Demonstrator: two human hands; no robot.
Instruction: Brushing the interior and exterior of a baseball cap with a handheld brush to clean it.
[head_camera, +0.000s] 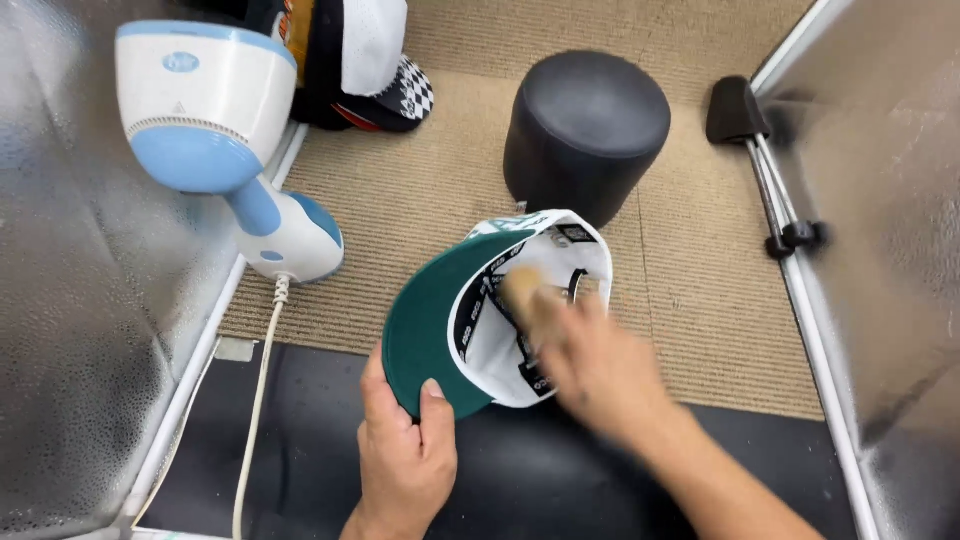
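A white cap (520, 300) with a dark green brim is turned upside down, its lined inside facing up. My left hand (405, 450) grips the green brim at its near edge, thumb on top. My right hand (590, 365) is blurred with motion and reaches into the cap's crown, holding a light wooden-looking object (522, 290), possibly a brush, against the inner lining. What exactly that object is cannot be made out through the blur.
A black round hat form (587, 130) stands just behind the cap on the tan mat. A white and blue handheld steamer (215, 130) with its cord sits at left. More caps (360, 60) are stacked at the back. Metal walls flank both sides.
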